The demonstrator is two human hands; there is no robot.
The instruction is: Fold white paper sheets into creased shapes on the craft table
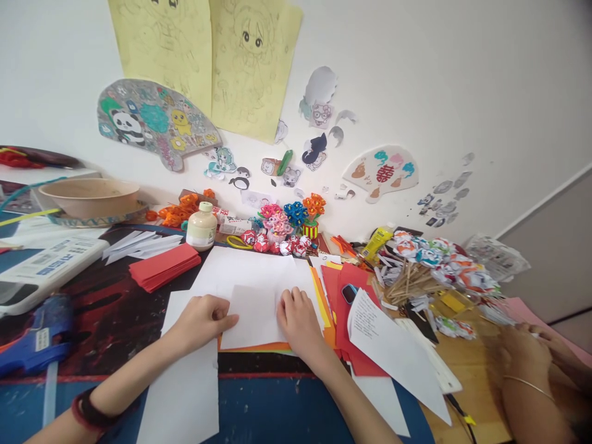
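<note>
Head view, near to far. White paper sheet [185, 394], near left, under the left forearm. Blue glue gun [44, 336], left edge. Left hand [203, 320]: fingers curled, thumb extended onto the left edge of a small blank white paper [250, 317]; whether it pinches, cannot tell. Right hand [298, 320]: fingers bent and close together, tips at that paper's right edge; grip cannot be told. Small paper: between the hands, over a larger white sheet [250, 268]. Another person's hands [531, 348], right edge. Red paper stack [165, 266], left. Capped bottle [201, 228], pale, contents indistinct. Striped pot [310, 230], far centre, holding orange flowers [314, 206]. Beige bowl [90, 197], far left, on a patterned tray [104, 219]; contents not discernible.
</note>
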